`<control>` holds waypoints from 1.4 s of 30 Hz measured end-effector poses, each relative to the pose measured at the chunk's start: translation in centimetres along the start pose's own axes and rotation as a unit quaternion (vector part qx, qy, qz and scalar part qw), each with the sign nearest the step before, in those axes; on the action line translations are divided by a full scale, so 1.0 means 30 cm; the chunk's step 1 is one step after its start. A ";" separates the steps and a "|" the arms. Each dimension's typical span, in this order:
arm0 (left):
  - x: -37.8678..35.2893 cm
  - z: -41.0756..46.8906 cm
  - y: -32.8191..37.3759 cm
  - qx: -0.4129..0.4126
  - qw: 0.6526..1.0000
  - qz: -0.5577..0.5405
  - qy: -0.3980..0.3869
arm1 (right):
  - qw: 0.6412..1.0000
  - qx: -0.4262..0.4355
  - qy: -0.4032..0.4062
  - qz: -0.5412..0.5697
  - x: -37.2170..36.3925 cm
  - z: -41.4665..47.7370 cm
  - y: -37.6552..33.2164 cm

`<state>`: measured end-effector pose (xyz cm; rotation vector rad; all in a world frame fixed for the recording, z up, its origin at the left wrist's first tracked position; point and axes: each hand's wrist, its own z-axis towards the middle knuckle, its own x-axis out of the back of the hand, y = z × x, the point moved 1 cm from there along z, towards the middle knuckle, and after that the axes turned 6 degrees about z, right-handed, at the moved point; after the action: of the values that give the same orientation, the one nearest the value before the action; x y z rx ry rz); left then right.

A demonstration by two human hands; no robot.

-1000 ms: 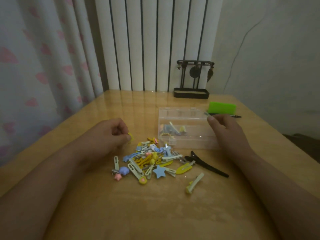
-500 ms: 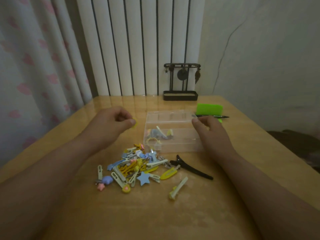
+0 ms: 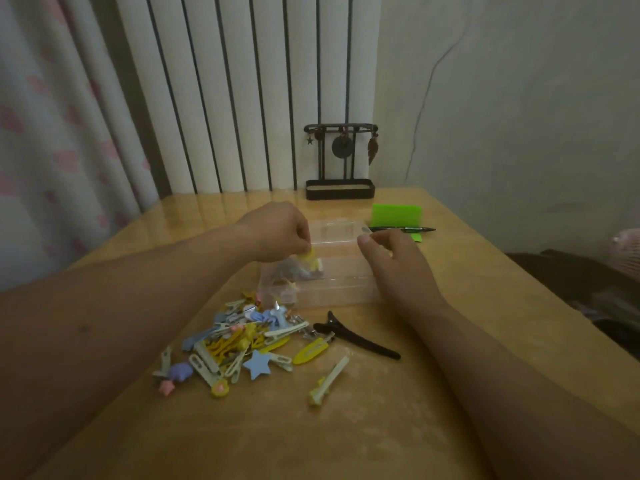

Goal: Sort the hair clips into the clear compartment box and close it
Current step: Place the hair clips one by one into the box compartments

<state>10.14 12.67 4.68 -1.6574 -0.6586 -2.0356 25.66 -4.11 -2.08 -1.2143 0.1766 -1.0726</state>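
In the middle of the desk [image 3: 381, 438], clear compartment box [image 3: 341, 296], open, with a few clips bunched in its left-hand compartments. Above that left end, left hand [image 3: 277, 233], fingers curled downward, pinching a yellow clip [image 3: 309, 257] just over the box. On the box's right end, right hand [image 3: 394, 265], thumb up at the far right corner; grip on the rim or mere rest, cannot tell. Just in front of the box, reaching up to its near left corner, loose pile of hair clips [image 3: 239, 341] in yellow, blue, pale green and pink, with a blue star clip [image 3: 257, 364] at the near edge. Right of the pile, long black clip [image 3: 356, 339]; nearer and apart, single pale green clip [image 3: 329, 381]. Behind the box, green card [image 3: 396, 214] with a black pen [image 3: 401, 229] across it, and a black stand [image 3: 340, 161] at the far edge against white slats.
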 end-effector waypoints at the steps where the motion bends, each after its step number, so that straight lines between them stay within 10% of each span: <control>1: -0.004 0.007 0.004 0.002 1.000 0.001 -0.005 | 1.000 0.000 0.000 0.001 0.001 0.000 -0.001; 12: -0.013 0.002 0.002 0.008 1.000 0.024 -0.005 | 1.000 0.003 -0.002 -0.009 0.006 -0.003 -0.002; 24: 0.043 -0.378 -0.159 0.086 0.955 -0.190 0.210 | 1.000 0.010 -0.007 -0.017 0.022 0.000 -0.007; 30: -0.019 -0.559 -0.212 0.165 0.922 -0.312 0.160 | 1.000 0.007 -0.018 -0.008 0.029 -0.008 -0.015; 42: 0.060 -0.654 -0.324 0.097 0.972 -0.150 -0.150 | 0.999 0.019 -0.020 -0.020 0.022 -0.010 -0.018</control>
<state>-11.27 8.42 2.19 -1.8519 -1.2382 -1.8496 25.51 -4.77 -1.50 -1.2096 0.1010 -1.0810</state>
